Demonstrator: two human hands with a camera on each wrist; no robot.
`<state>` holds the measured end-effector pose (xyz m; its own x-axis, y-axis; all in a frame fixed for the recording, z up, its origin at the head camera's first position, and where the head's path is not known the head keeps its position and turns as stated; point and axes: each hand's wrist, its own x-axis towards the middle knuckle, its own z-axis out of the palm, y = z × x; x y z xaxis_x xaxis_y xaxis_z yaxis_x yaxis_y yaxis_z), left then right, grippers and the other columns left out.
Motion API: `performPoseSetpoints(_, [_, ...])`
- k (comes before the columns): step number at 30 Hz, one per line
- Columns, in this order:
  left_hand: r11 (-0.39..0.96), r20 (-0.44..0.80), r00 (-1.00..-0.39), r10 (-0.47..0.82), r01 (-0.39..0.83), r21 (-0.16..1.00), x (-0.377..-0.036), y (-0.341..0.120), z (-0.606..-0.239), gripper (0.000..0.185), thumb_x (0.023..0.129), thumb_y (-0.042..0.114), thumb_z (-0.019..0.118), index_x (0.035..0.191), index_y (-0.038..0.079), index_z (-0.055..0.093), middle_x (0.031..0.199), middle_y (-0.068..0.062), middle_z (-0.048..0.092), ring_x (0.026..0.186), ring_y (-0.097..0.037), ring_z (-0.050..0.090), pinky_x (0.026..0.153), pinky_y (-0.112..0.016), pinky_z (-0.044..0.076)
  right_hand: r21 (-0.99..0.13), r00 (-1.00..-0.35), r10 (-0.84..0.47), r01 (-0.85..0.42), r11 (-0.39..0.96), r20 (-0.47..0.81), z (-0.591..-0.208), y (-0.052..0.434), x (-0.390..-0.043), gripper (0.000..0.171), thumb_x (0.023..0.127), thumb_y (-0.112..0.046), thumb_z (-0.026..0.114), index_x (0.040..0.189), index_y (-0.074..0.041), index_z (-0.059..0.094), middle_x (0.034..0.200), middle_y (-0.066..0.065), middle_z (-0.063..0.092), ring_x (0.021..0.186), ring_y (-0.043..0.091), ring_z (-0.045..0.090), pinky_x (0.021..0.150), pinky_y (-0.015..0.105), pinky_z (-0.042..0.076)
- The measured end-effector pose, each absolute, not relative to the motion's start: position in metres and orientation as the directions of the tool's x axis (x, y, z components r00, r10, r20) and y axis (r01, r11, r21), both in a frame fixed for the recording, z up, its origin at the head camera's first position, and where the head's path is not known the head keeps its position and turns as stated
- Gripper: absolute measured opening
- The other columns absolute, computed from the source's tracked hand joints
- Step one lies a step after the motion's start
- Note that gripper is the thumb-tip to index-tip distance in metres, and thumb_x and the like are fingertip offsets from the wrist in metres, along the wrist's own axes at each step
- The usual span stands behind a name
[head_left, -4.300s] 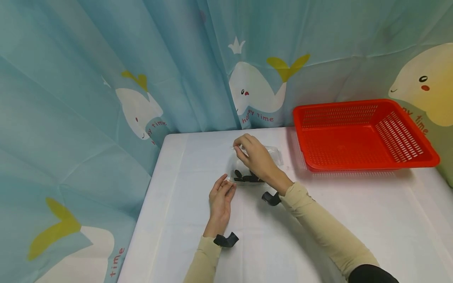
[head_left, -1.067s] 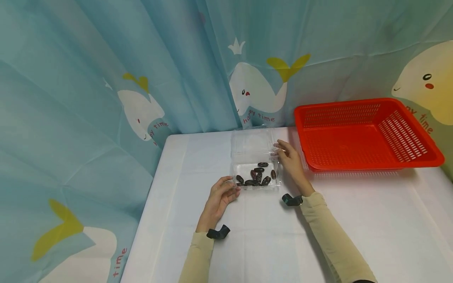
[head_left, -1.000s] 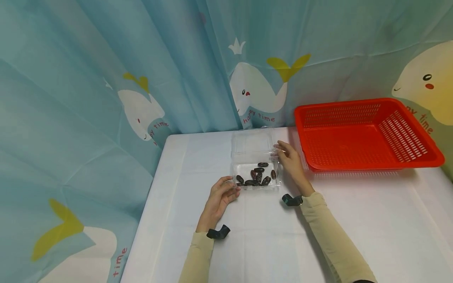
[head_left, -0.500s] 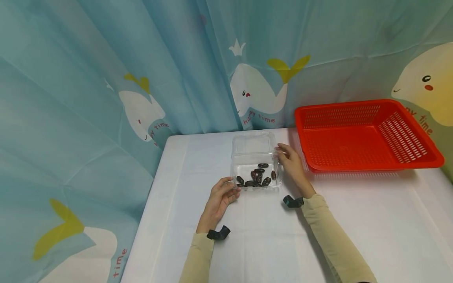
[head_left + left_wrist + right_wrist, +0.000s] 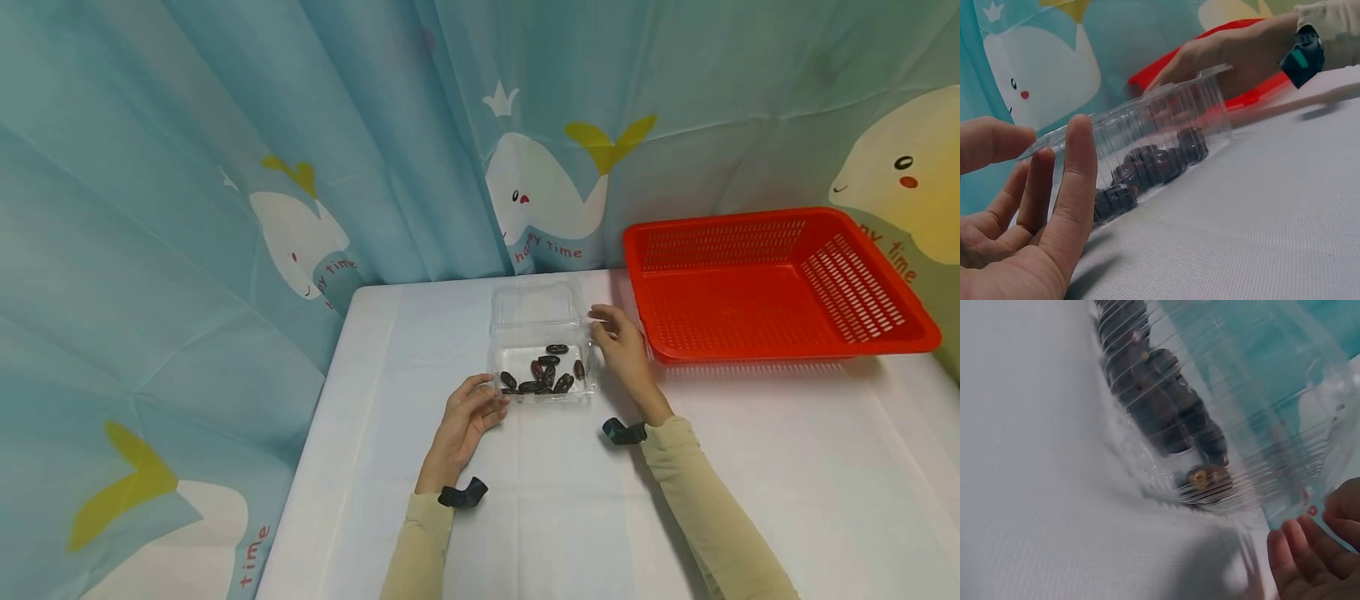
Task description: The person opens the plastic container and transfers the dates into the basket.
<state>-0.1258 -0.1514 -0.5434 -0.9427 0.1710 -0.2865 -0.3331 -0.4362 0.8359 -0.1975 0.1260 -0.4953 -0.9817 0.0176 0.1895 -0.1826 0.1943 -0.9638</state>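
A clear box [image 5: 543, 371] sits on the white table [image 5: 750, 467], toward its far left part, with its hinged lid [image 5: 536, 302] swung open and lying back on the far side. Inside, a small heap of dark dates [image 5: 546, 373] lies on the floor of the box, mostly toward its near edge.

The left hand [image 5: 461, 421] rests on the table at the box's near left corner. Its fingers [image 5: 1079, 181] are nearly straight and stand against the ribbed side wall, with the thumb [image 5: 991, 142] at the rim. This looks like a light bracing touch that keeps the thin plastic from sliding, not a full grasp. The palm is open and nothing is enclosed in it.

The right hand [image 5: 621, 350] is at the box's right side, near the hinge between box and lid. Its fingers are loosely bent toward the rim, and the right wrist view shows the fingertips [image 5: 1300, 556] just beside the clear wall. Whether they pinch the plastic or only touch it cannot be told. With one hand on either side, the box is steadied from both ends while the lid stays laid back.

A red basket [image 5: 776, 287] stands to the right of the box, close by the right hand. A blue curtain [image 5: 225, 167] printed with whales hangs behind and to the left.
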Motion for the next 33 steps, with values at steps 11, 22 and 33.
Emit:
performPoseSetpoints(11, [-0.440,-0.274,-0.945,0.176,-0.325,0.837,-0.125,-0.152,-0.542,0.030,0.107,0.004,0.052,0.137,0.004,0.046,0.094,0.000,0.065,0.095,-0.013,0.074,0.081,-0.024,0.062,-0.948,-0.967,0.043,-0.236,0.213,0.250,-0.481,0.123,-0.188,0.034,0.101,0.005,0.058,0.133,0.017,0.057,0.132,0.037,0.063,0.120,0.052,0.063,0.090,0.000,0.046])
performPoseSetpoints(22, [-0.430,-0.277,-0.944,0.180,-0.328,0.841,-0.125,-0.152,-0.545,0.033,0.107,0.006,0.054,0.138,0.003,0.045,0.095,0.001,0.065,0.097,-0.014,0.073,0.081,-0.023,0.062,-0.938,-0.961,-0.020,-0.275,0.211,0.277,-0.500,0.122,-0.200,0.030,0.100,0.002,0.064,0.128,0.011,0.064,0.129,0.031,0.067,0.113,0.047,0.068,0.087,0.002,0.050])
performPoseSetpoints(33, [-0.427,-0.285,-0.943,0.171,-0.331,0.841,-0.125,-0.151,-0.544,0.035,0.107,0.005,0.052,0.142,0.003,0.044,0.094,0.002,0.066,0.096,-0.013,0.074,0.080,-0.023,0.062,-0.921,-0.949,-0.313,-0.147,0.362,0.028,-0.486,0.115,-0.207,0.035,0.103,-0.019,0.067,0.131,0.003,0.066,0.126,0.025,0.071,0.104,0.038,0.076,0.092,0.040,0.064])
